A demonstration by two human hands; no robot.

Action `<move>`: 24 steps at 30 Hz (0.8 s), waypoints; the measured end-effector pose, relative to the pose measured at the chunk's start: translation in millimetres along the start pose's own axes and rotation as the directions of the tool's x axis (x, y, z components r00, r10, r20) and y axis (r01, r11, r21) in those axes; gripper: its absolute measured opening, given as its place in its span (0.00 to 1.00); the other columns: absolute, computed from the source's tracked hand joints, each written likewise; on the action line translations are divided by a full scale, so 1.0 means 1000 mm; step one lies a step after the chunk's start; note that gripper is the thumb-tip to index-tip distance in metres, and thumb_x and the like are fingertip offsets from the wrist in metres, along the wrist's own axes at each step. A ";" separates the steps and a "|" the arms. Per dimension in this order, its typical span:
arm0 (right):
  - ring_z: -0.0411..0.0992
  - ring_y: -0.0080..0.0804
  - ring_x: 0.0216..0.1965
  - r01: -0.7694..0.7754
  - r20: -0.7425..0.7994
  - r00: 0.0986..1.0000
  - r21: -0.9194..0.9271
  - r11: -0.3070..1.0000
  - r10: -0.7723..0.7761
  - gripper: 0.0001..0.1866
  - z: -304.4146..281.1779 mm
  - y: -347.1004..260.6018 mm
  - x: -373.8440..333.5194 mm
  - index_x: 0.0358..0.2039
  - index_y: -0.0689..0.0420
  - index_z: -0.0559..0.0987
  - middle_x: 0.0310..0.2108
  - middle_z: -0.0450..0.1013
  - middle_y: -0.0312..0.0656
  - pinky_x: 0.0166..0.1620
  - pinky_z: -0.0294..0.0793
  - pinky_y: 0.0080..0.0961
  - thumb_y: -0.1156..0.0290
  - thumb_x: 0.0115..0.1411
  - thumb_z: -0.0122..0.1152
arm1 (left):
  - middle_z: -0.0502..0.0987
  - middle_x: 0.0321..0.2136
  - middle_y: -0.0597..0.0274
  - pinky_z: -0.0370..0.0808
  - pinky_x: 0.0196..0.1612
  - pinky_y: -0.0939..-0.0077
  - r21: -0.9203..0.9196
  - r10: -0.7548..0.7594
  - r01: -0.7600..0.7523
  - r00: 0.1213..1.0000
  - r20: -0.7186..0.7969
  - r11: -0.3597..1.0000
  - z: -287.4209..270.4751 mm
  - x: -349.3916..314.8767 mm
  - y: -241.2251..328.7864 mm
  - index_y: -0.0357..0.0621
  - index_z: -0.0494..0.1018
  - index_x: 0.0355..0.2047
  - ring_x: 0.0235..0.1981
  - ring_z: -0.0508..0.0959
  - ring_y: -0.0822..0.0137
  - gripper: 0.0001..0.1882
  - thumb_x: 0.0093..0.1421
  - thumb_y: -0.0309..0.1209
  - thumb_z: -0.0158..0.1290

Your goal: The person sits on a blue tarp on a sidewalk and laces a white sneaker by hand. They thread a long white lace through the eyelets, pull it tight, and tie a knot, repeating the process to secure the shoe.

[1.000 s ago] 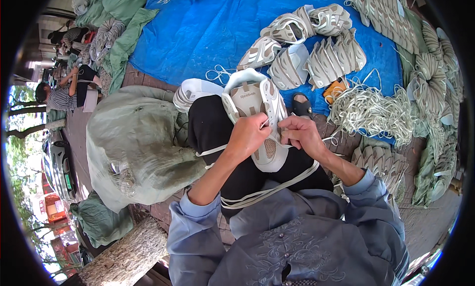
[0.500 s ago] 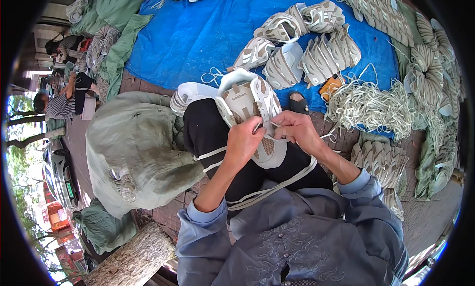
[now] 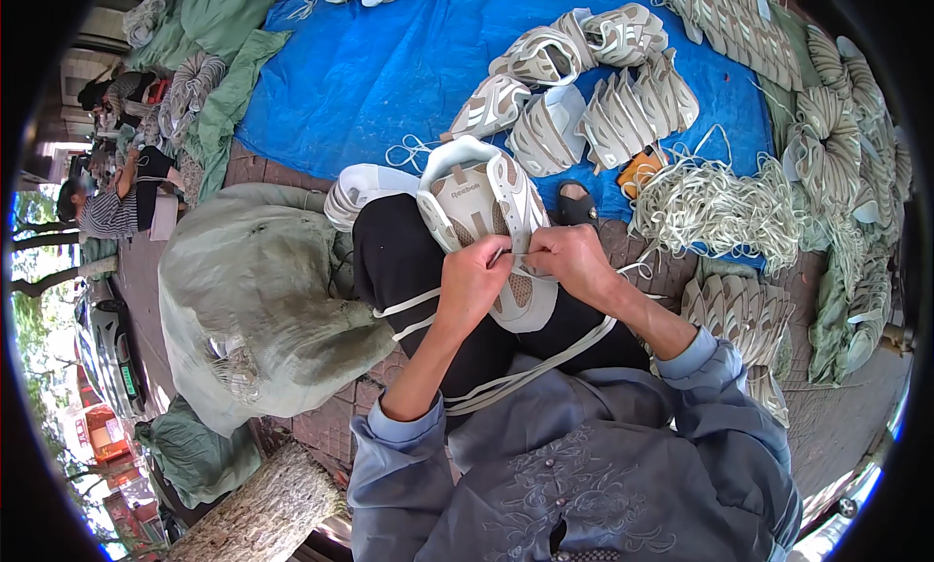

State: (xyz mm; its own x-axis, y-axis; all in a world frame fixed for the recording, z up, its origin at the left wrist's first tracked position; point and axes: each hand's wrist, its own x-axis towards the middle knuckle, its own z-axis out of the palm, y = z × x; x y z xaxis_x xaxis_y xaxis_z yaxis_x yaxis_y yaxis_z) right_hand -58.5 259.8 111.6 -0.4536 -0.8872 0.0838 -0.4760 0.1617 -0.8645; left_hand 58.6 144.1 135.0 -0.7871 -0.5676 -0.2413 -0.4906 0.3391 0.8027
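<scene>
A white and beige shoe upper (image 3: 484, 207) lies on my lap over black trousers. My left hand (image 3: 474, 280) and my right hand (image 3: 569, 262) meet over its middle, both pinching a white flat lace (image 3: 513, 260) at the eyelets. Long ends of the lace (image 3: 525, 372) trail across my thighs toward my grey-blue shirt. Another white upper (image 3: 362, 190) lies just left of my knee.
A large grey-green sack (image 3: 258, 299) bulges at my left. A blue tarp (image 3: 389, 66) ahead carries several finished uppers (image 3: 584, 85). A heap of white laces (image 3: 715, 207) and stacks of uppers (image 3: 837, 163) lie on the right. People sit far left (image 3: 112, 197). A log (image 3: 258, 508) lies lower left.
Both hands have stayed together on the lace over the upper, shifting only slightly. The view has tilted a little.
</scene>
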 end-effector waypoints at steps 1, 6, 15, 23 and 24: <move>0.69 0.41 0.18 0.029 0.002 1.000 -0.040 0.999 -0.029 0.06 0.000 0.001 0.001 0.16 0.60 0.73 0.14 0.68 0.46 0.23 0.67 0.30 0.72 0.42 0.58 | 0.73 0.16 0.53 0.68 0.23 0.78 -0.012 0.005 -0.005 1.000 -0.007 1.000 0.001 0.000 0.000 0.38 0.73 0.30 0.17 0.74 0.69 0.08 0.47 0.26 0.51; 0.70 0.40 0.18 0.158 0.019 0.987 -0.308 0.938 -0.160 0.08 -0.001 -0.004 0.006 0.13 0.60 0.70 0.12 0.67 0.45 0.22 0.69 0.31 0.71 0.41 0.57 | 0.73 0.18 0.51 0.69 0.25 0.75 0.008 0.047 -0.047 0.998 -0.041 0.999 0.002 -0.001 0.006 0.39 0.73 0.30 0.19 0.75 0.63 0.08 0.48 0.25 0.50; 0.70 0.38 0.19 0.130 -0.161 0.974 -0.194 0.972 -0.162 0.06 0.021 -0.005 -0.006 0.16 0.60 0.71 0.15 0.68 0.44 0.22 0.69 0.31 0.73 0.40 0.58 | 0.73 0.21 0.47 0.70 0.28 0.68 0.036 0.136 -0.134 0.989 -0.050 0.990 0.008 0.000 0.007 0.39 0.72 0.30 0.25 0.75 0.51 0.07 0.50 0.25 0.48; 0.69 0.38 0.21 0.260 -0.124 0.953 -0.135 0.956 -0.276 0.06 0.016 0.010 0.003 0.19 0.59 0.72 0.18 0.69 0.42 0.25 0.69 0.30 0.76 0.38 0.59 | 0.72 0.19 0.48 0.69 0.26 0.71 0.054 0.151 -0.149 0.988 -0.029 0.987 0.007 0.003 0.006 0.39 0.72 0.32 0.21 0.73 0.58 0.09 0.52 0.27 0.45; 0.69 0.38 0.22 0.259 -0.152 0.949 -0.129 0.957 -0.277 0.06 0.016 0.010 0.004 0.19 0.59 0.72 0.19 0.69 0.41 0.25 0.69 0.30 0.75 0.38 0.60 | 0.71 0.16 0.51 0.68 0.24 0.75 0.051 0.138 -0.138 0.990 -0.011 0.989 0.005 0.004 0.005 0.38 0.72 0.33 0.18 0.72 0.65 0.10 0.52 0.26 0.45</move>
State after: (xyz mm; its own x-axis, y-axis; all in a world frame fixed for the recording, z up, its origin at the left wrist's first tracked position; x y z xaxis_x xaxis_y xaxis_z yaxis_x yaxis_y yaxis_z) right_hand -53.0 251.1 95.3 -0.4133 -0.8208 0.3944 -0.6699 -0.0193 -0.7422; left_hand 51.4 146.9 135.3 -0.8432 -0.5236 -0.1217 -0.3960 0.4520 0.7993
